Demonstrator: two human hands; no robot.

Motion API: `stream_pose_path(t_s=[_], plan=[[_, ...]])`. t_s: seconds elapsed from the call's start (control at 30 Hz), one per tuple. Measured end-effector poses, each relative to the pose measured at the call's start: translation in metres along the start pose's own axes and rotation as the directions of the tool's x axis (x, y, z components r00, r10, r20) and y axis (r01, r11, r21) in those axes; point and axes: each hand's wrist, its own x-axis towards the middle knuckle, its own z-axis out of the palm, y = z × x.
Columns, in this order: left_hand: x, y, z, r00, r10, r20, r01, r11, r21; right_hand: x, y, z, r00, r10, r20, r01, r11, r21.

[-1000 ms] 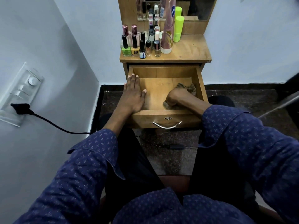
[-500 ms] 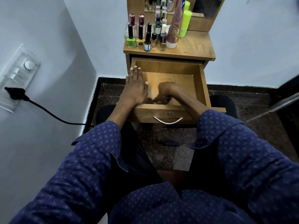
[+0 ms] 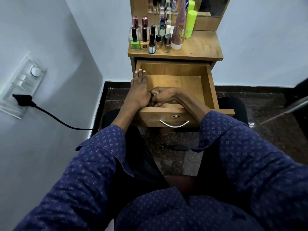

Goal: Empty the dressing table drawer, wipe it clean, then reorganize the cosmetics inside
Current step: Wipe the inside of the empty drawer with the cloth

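We see pale blue walls, a switch panel with a black plug, dark speckled stone floor, a mirror above.

The drawer is pulled out toward the near side beneath the dressing table top. The cosmetics are grouped on the left part of that top, before the mirror. The left hand is laid along the drawer's left wall; the right hand is placed just right of it, in the drawer's near left corner.
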Motion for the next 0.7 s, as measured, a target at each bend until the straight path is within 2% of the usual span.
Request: stream_pose_path(t_s=[0.07, 0.13, 0.23, 0.33, 0.4, 0.53, 0.6, 0.7], plan=[[-0.002, 0.002, -0.001, 1.000, -0.005, -0.009, 0.005, 1.000, -0.012, -0.004, 0.004, -0.005, 0.997, -0.048, -0.060, 0.051, 0.997, 0.049], [-0.002, 0.003, -0.003, 1.000, 0.001, -0.015, -0.001, 1.000, -0.029, -0.012, 0.003, -0.015, 0.984, -0.092, -0.154, 0.091, 0.996, -0.019], [-0.004, -0.001, -0.002, 1.000, 0.002, -0.015, -0.002, 0.999, -0.034, -0.030, -0.005, -0.034, 0.945, -0.165, -0.281, 0.025, 0.896, -0.442], [-0.004, -0.001, -0.002, 1.000, 0.015, -0.024, -0.016, 0.999, -0.042, -0.047, -0.003, -0.048, 0.880, -0.173, -0.442, -0.137, 0.798, -0.586], [-0.003, -0.001, -0.002, 0.999, 0.016, -0.030, -0.017, 0.999, -0.041, -0.045, 0.006, -0.049, 0.887, -0.193, -0.420, -0.153, 0.734, -0.662], [-0.003, 0.000, -0.001, 1.000, 0.005, -0.019, -0.006, 1.000, -0.031, -0.025, 0.031, -0.038, 0.960, -0.091, -0.264, -0.117, 0.727, -0.676], [-0.004, 0.001, -0.001, 1.000, 0.008, -0.025, -0.009, 1.000, -0.022, -0.016, 0.038, -0.035, 0.966, -0.113, -0.232, -0.081, 0.719, -0.691], [-0.004, 0.002, -0.001, 1.000, 0.008, -0.024, -0.008, 1.000, -0.012, -0.004, 0.038, -0.038, 0.936, -0.247, -0.250, 0.000, 0.711, -0.703]])
